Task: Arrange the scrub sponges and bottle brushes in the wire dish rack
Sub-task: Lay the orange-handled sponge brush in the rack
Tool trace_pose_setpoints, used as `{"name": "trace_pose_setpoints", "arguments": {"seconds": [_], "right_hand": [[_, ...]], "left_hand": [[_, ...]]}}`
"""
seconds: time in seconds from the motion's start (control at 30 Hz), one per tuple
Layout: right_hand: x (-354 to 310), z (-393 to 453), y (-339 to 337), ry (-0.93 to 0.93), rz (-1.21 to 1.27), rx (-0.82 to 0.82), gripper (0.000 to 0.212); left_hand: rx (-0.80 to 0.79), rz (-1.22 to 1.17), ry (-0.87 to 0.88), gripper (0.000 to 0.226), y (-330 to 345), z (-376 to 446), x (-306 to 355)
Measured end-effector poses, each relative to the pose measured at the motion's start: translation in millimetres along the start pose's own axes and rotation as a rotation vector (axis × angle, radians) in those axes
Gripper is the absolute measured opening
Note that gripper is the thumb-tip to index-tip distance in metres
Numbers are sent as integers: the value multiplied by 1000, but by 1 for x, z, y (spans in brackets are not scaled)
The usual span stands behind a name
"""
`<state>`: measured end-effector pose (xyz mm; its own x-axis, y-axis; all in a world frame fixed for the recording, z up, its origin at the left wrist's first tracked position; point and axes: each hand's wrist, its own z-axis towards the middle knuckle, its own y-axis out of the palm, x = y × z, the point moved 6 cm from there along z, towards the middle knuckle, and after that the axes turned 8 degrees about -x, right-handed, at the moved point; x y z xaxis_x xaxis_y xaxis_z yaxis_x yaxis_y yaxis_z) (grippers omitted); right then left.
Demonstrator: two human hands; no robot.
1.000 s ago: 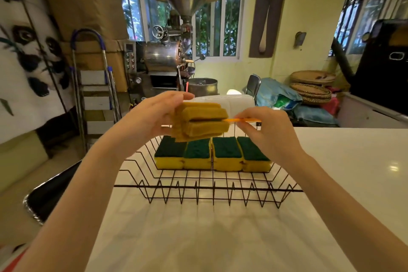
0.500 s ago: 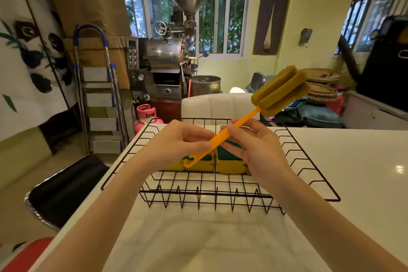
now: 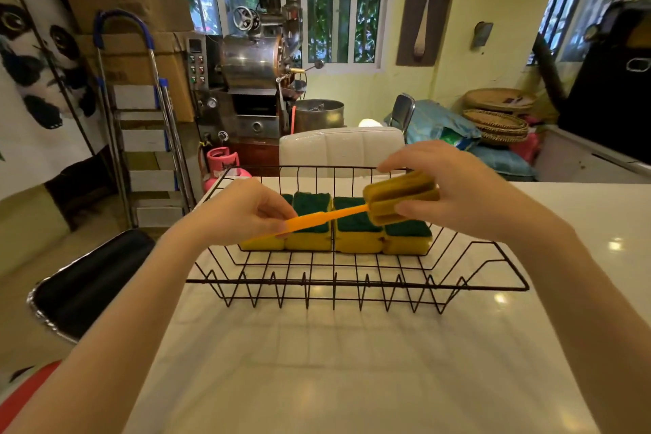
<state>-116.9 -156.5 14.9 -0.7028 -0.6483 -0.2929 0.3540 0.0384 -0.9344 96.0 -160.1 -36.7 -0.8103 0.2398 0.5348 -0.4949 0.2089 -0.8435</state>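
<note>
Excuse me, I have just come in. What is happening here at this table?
A person is arranging cleaning things in a black wire rack on a white table. Four sponges, green side up, sit in a row inside the rack. Both hands hold one bottle brush above them: the left hand pinches the orange handle, the right hand grips the sponge head. The brush is not yet in the rack.
</note>
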Motion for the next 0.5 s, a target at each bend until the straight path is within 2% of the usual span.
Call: {"name": "trace_pose_setpoints", "arguments": {"seconds": [0.07,0.13,0.2,0.5], "right_hand": [[24,3,9,66,-88,-85,59],[39,3,24,156,5,-216,62],[45,2,37,200,42,-305,59],[55,8,61,301,-61,-411,39]], "left_hand": [[-37,16,8,24,2,1,-4],[-59,27,18,25,5,2,-5],[-81,52,20,24,10,4,-6],[-98,209,30,13,26,14,-6]]}}
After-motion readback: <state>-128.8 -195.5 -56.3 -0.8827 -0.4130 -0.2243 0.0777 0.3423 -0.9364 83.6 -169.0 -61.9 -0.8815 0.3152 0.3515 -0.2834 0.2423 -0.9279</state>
